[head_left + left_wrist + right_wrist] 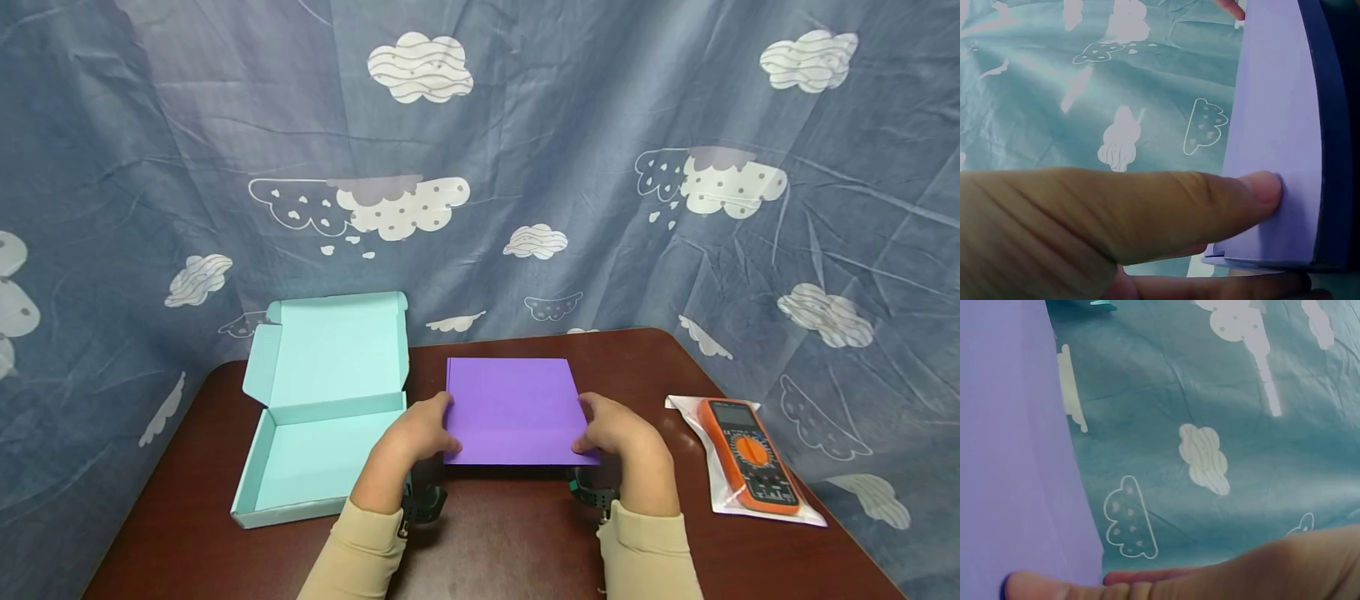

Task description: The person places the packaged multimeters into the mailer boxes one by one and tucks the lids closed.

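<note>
Between both hands is a closed flat purple cardboard box (pixel 513 410). My left hand (pixel 417 428) grips its left side, thumb on the top near the front corner and the other fingers along the side. The right hand (pixel 621 427) holds the opposite side in much the same way. In the left wrist view the left thumb (pixel 1210 203) presses on the purple face; the fingers below it are partly hidden. The right thumb (pixel 1041 587) lies on the box in the right wrist view. Whether the box touches the table cannot be told.
A light aqua mailer box (pixel 330 410) stands at the left, its lid raised and nothing visible inside. On the right, an orange multimeter (pixel 750 454) lies on a white plastic wrapper (pixel 726 498). The brown table (pixel 510 542) meets a cloud-patterned blue curtain (pixel 525 125) behind.
</note>
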Available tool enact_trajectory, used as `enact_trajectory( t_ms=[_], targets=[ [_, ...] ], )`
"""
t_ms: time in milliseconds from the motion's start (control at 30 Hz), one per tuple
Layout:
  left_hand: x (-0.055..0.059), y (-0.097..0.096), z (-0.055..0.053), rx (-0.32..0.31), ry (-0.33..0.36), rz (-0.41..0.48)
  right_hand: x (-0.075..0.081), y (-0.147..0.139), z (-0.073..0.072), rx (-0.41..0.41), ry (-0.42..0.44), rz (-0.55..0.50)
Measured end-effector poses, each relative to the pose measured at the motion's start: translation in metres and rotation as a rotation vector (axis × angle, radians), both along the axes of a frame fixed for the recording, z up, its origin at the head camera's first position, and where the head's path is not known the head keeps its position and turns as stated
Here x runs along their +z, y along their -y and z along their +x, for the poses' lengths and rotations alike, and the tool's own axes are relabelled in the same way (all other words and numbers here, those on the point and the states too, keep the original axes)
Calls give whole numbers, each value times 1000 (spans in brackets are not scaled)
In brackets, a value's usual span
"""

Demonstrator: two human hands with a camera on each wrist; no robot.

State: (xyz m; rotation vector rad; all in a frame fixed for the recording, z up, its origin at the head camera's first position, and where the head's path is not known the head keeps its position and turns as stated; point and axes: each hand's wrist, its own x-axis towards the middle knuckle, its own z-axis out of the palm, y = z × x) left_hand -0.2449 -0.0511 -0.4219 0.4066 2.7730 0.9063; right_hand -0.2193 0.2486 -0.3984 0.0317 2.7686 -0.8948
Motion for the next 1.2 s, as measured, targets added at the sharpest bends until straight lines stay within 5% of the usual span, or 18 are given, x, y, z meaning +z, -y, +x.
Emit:
enact_trajectory(
  t_ms=[400,767,1200],
  targets=[
    [-15,-13,1,0,-102,-136,-20,11,-12,-13,22,87],
    [-7,-16,5,-29,-110,-185,-13,12,-11,-24,2,88],
    [-25,-35,5,51,-293,-372,-21,21,-15,-55,-5,155]
  ],
)
